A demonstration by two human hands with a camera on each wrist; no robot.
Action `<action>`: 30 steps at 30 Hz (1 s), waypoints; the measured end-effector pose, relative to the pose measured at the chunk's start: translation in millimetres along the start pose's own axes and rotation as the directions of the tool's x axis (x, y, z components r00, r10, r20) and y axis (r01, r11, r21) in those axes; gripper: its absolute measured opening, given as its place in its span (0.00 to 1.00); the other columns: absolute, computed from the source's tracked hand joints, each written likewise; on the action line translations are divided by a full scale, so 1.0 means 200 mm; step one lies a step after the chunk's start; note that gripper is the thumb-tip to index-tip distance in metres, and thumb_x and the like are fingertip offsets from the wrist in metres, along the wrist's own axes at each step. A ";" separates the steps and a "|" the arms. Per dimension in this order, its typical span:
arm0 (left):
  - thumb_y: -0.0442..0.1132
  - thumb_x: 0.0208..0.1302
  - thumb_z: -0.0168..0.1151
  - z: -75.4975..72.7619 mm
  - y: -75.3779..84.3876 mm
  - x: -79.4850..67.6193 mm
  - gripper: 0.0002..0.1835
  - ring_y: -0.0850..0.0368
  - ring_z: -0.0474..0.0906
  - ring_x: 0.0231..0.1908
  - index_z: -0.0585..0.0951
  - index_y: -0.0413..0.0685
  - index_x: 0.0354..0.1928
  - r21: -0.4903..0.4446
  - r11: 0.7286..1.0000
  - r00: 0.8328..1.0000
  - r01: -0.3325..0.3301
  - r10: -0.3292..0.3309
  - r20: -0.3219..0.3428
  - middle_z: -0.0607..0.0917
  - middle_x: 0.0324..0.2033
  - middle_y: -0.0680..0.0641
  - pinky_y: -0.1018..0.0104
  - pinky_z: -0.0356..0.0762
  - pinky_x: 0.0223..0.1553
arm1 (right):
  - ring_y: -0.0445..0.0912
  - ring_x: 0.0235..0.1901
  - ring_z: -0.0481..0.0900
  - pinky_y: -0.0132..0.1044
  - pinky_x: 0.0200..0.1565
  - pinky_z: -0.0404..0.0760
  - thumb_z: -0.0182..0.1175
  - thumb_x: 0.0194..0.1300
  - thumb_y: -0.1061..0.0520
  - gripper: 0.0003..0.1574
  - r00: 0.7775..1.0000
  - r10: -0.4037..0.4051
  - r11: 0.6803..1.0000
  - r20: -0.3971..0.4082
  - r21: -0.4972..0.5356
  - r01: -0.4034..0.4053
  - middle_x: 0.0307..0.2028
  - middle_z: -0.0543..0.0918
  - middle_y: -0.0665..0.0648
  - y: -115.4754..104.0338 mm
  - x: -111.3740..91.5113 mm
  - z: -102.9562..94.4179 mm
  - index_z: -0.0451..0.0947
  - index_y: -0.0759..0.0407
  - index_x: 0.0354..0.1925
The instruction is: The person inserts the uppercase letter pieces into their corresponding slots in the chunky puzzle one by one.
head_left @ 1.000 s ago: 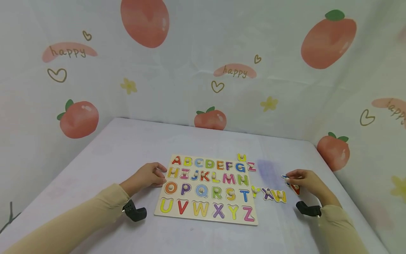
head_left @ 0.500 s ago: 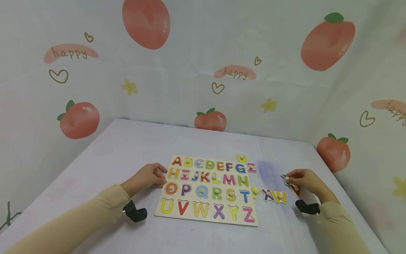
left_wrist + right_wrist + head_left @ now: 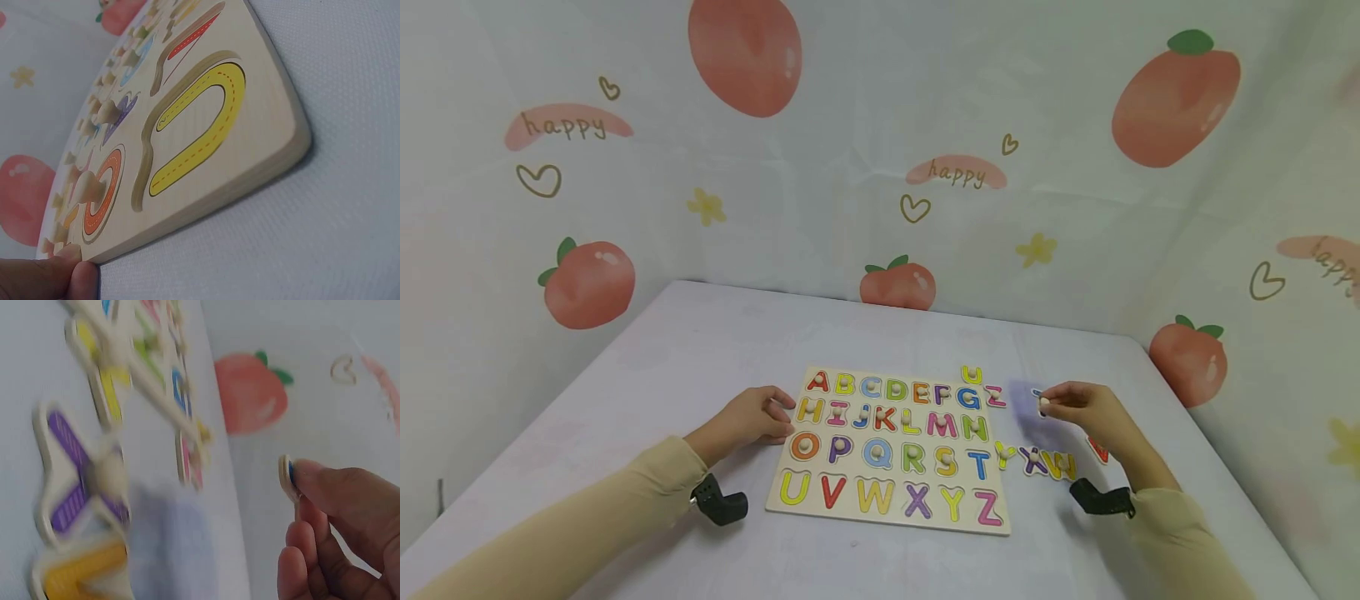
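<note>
My right hand (image 3: 1086, 408) pinches a blue letter T piece (image 3: 1037, 392) by its knob and holds it over the table, right of the alphabet puzzle board (image 3: 898, 508). In the right wrist view only a thin edge of the T piece (image 3: 289, 478) shows beyond the thumb. My left hand (image 3: 745, 421) rests at the board's left edge, its fingertips touching the wood. Knobbed letters A to S sit in the board. The T recess (image 3: 978, 464) and the bottom row from U to Z show printed letters without knobs.
Loose pieces lie right of the board: yellow U (image 3: 972, 374), pink Z (image 3: 995, 396), yellow Y (image 3: 1004, 455), purple X (image 3: 1033, 461), orange-yellow W (image 3: 1061, 465) and red V (image 3: 1098, 451). A patterned curtain (image 3: 820, 225) hangs behind the table.
My right hand has picked up the T piece from beside the V and moved it left, toward the board. The V is now apart from the hand. My left hand has stayed put.
</note>
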State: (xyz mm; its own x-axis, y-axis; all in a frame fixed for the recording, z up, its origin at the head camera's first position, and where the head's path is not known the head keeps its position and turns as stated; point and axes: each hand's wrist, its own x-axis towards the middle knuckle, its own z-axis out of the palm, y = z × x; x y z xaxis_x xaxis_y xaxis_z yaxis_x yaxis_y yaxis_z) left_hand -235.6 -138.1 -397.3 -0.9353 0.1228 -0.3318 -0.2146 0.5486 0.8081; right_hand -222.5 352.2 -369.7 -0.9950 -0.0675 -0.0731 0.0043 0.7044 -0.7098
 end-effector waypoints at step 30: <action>0.29 0.55 0.69 0.00 0.00 0.00 0.22 0.58 0.78 0.29 0.75 0.36 0.52 0.005 1.000 1.000 0.013 -0.013 -0.002 0.80 0.34 0.44 0.68 0.84 0.33 | 0.43 0.27 0.75 0.29 0.28 0.75 0.72 0.52 0.58 0.08 0.995 0.029 0.999 0.100 0.016 -0.031 0.24 0.81 0.50 -0.24 -0.15 0.42 0.84 0.59 0.32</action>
State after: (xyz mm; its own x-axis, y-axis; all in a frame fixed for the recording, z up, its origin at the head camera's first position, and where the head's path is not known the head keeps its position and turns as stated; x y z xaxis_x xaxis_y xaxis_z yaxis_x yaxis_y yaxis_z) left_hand -234.9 -138.8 -397.3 -0.9331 0.1140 -0.3411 -0.2252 0.5543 0.8013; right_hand -185.0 261.7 -392.6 -0.9796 -0.1171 -0.1635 0.0368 0.6948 -0.7182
